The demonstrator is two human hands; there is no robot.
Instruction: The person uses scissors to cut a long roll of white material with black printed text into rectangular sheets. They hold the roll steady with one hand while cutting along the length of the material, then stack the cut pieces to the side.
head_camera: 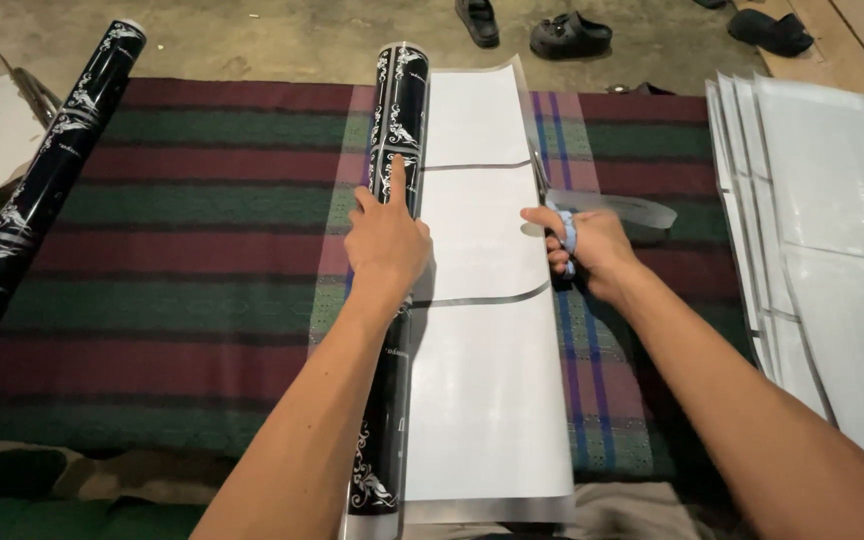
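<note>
From the head camera, a long black roll [392,250] of glossy film printed with white scroll ornaments lies lengthwise on a woven blanket [182,250] striped in dark red and green. The roll is partly unrolled: a smooth, pale, matte sheet [477,380] extends flat from its right side, marked by thin dark crosswise lines.

The left hand [384,240] lies palm down across the roll and the sheet's left edge, forefinger stretched straight along the roll, the other fingers spread; its grip is apart, pressing flat rather than clasping.

The right hand [584,245] sits at the sheet's right edge, its grip clamped on the pale blue handles of a pair of scissors [550,205], whose thin metal blades point away from the person along that edge. Just right of the hand, a narrow grey strip [642,210] with a rounded end lies on the blanket.

A second black roll [37,190] with the same white ornament lies slanted at the blanket's left, well apart from the hands. At the right, a stack of cut sheets [832,240], pale and slightly shiny with dark borders, lies fanned with its edges stepped.

Beyond the blanket is a rough concrete floor [252,40] with dark sandals [570,35] on it, and wooden boards [852,30] at the far right corner.
</note>
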